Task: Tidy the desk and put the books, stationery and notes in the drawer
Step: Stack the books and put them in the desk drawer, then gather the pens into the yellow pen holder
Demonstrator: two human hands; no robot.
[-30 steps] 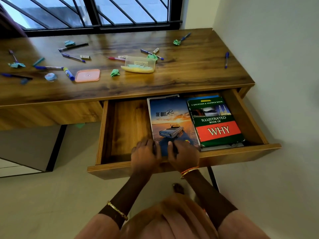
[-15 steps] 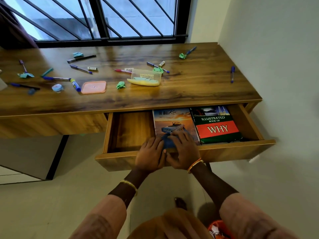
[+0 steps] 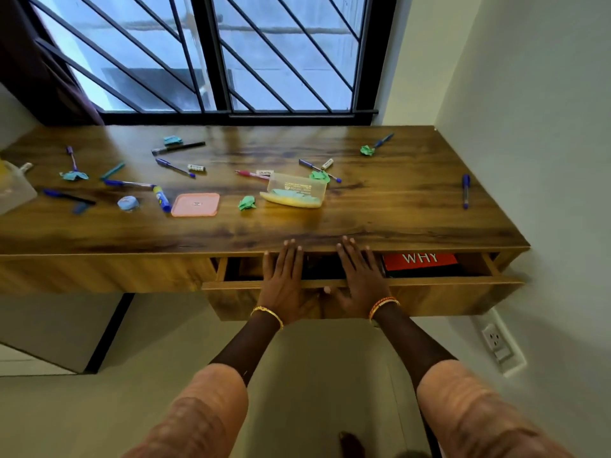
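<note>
Hands: left hand [image 3: 286, 285] and right hand [image 3: 358, 284] laid flat, holding nothing, on the drawer [image 3: 429, 294] front.
Change: drawer now pushed nearly shut; only the "WHY" book [image 3: 421, 261] is seen.
Meaning: pens [image 3: 175, 167] left on the desk [image 3: 396, 206].

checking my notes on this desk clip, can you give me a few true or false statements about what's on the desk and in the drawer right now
1. Both hands, left hand and right hand, lie flat on the drawer front. True.
2. The drawer is fully shut. False: a gap remains, showing the red WHY book inside.
3. The pink lid sits on the clear container. False: it lies apart, on the desk.
4. Pens and crumpled notes remain on the desk. True.
5. A blue pen lies alone near the desk's right end. True.
</note>
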